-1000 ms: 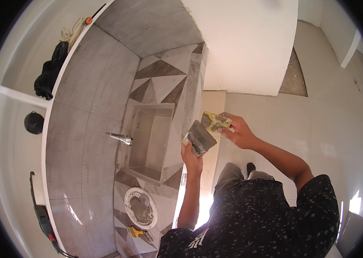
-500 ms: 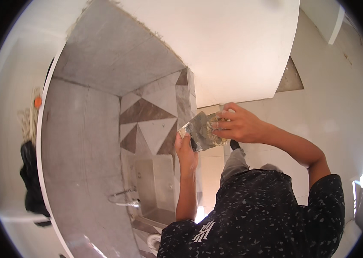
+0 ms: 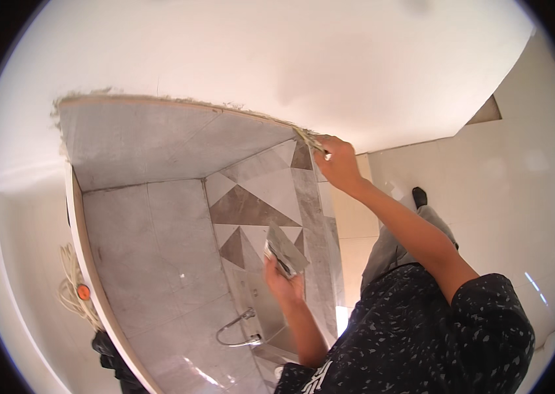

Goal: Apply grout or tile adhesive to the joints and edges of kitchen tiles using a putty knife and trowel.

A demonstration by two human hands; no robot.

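Note:
My left hand is closed on a flat grey plate smeared with grey paste, held low over the patterned tile counter. My right hand is closed on a yellowish scraper, which touches the rough, mortar-smeared seam where the white wall meets the grey tiles. The scraper lies at the right end of that seam, just above the counter's far corner. My fingers hide part of the scraper.
A metal faucet and recessed sink lie below my left hand. Left of the tiled partition are a coil of pale cord with an orange round piece and black cloth. My leg and dark-shod foot show at right on pale floor tiles.
The scraper has left the plate and moved up to the wall seam with my right hand. My left hand with the plate has dropped lower. The view has tilted toward the white wall.

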